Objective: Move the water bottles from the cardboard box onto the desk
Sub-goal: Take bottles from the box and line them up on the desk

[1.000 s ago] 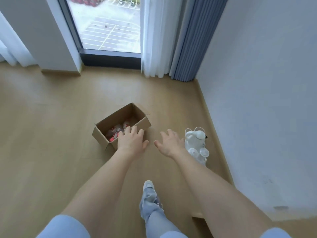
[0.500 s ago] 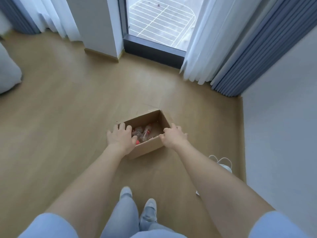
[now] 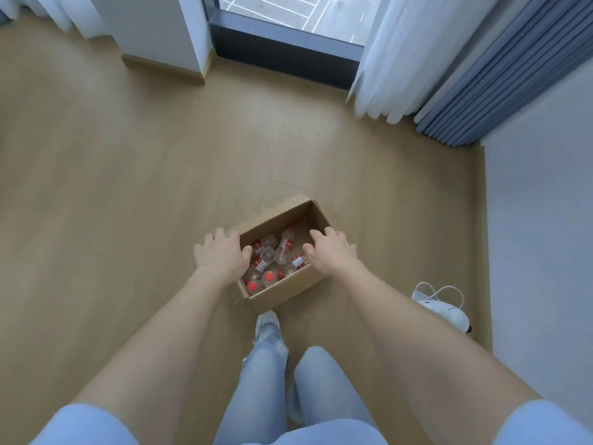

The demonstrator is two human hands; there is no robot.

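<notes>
An open cardboard box [image 3: 288,289] sits on the wooden floor just ahead of my feet. Inside lie several clear water bottles [image 3: 285,244] with red caps and red labels, jumbled on their sides. My left hand [image 3: 219,255] hovers over the box's left end, fingers spread and relaxed, holding nothing. Over the right end of the box, my right hand [image 3: 330,250] is spread the same way and holds nothing. No desk is in view.
A white object with looped cords [image 3: 444,305] lies on the floor to the right, by the grey wall [image 3: 539,220]. White and blue curtains [image 3: 417,59] hang at the back right beside a glass door. A white pillar [image 3: 160,30] stands at the back left.
I have stepped closer, so the box now lies nearer and more centred below me. Both hands have moved from beside the box to above its two ends.
</notes>
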